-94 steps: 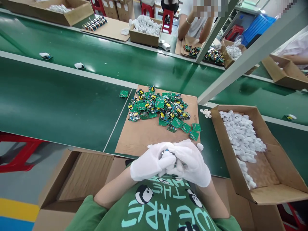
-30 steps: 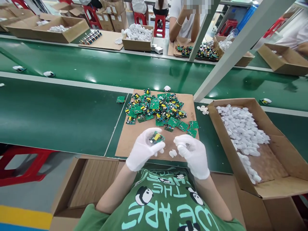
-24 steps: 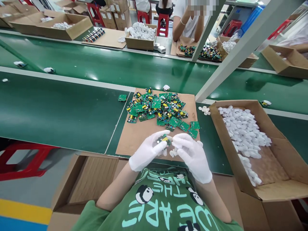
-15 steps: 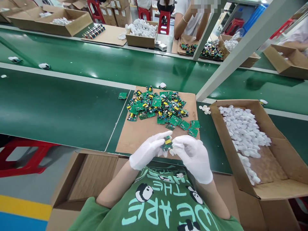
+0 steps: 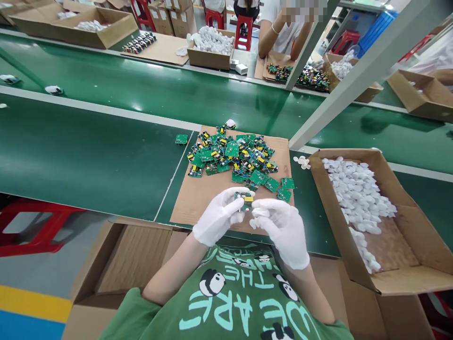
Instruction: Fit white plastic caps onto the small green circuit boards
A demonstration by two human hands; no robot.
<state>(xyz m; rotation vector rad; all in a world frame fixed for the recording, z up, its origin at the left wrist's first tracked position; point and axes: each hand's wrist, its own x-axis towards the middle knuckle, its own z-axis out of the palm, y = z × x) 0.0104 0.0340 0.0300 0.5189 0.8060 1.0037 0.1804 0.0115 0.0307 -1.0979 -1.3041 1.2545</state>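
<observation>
In a white glove, my left hand grips a small circuit board with a yellow component facing up. My right hand, gloved too, is pinched close beside the board's right edge. Between its fingertips are small white plastic pieces, partly hidden by the glove. Both hands are above the front part of a cardboard sheet. Just beyond them lies a heap of green circuit boards, some face up and some face down.
To the right stands an open cardboard box with many white plastic pieces. A few white discs lie beside it. A slanting metal post rises behind. Across the green conveyor belt sits a co-worker.
My left hand has turned and raised the circuit board slightly. My right fingers have shifted, showing more of the white pieces. Items on the far belt have moved left.
</observation>
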